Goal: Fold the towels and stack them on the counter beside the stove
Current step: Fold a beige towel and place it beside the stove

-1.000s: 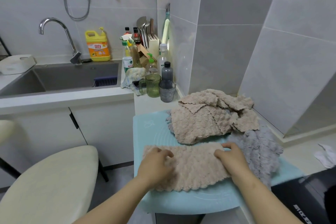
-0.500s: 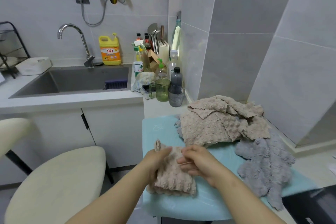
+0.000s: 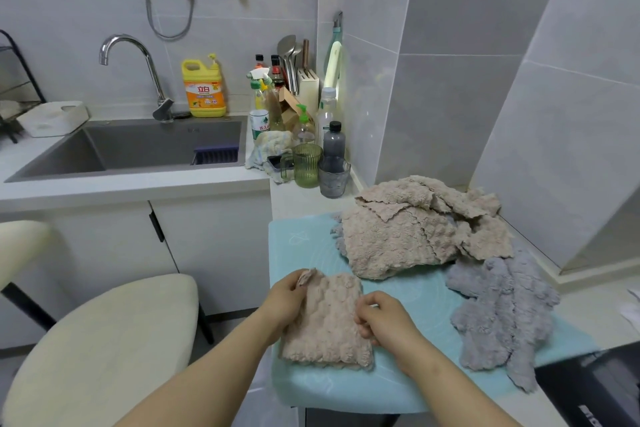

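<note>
Both hands work a folded beige towel on the blue mat at the lower centre of the frame.

The left hand pinches the upper left corner of the folded towel, lifting that edge a little; the right hand rests on the towel's right edge with its fingers curled, pinching the fabric there. The towel lies on the blue mat that covers the table. Above and right of it sits a heap of unfolded beige towels, with a grey towel sprawled to the right. The sink fills the upper left.
</note>
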The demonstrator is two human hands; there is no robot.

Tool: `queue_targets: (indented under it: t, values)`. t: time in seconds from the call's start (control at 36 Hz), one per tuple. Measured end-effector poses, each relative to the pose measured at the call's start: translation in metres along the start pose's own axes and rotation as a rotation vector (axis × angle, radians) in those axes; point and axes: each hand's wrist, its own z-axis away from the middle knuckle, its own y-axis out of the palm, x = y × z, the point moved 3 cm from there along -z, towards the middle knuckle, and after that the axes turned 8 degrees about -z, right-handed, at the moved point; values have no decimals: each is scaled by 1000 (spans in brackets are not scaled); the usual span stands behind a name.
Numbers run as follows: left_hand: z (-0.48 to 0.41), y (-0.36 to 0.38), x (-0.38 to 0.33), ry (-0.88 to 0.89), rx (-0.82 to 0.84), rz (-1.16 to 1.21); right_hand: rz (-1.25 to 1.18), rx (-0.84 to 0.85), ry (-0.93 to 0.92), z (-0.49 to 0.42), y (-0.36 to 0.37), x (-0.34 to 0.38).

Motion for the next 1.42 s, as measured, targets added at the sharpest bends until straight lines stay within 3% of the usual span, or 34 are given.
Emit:
queue_targets:
  t: [0.14,0.25,0.33,0.42,0.5,0.64,0.86,0.97,1.08,1.25,1.42]
  values:
    - [-6,0,0,111,-141,-339,211,-103,-168,0,1,2]
    - [0,1,0,282,-418,-674,657,-183,-378,-2,11,3]
    - [1,17,6,417,-259,-827,845,-149,-404,-5,26,2]
    - [-2,26,22,298,-59,-940,1027,-144,-375,-16,34,-6]
    - [-2,26,29,235,-2,-1041,1101,-140,-313,-27,35,-24]
    - [-3,24,33,193,11,-1135,1066,-1,-243,-36,34,-38]
    - [-6,22,31,177,19,-1168,1004,33,-182,-38,32,-41]
    - [3,17,27,89,-139,-969,883,5,-196,-37,29,-41]
    - [15,-6,30,-55,-349,-613,680,-152,-237,-27,21,-41]
    - [13,-11,38,-160,19,-441,509,-153,-243,-19,25,-35]
    - [14,-11,31,-34,-125,-507,259,-209,-85,-22,21,-34]
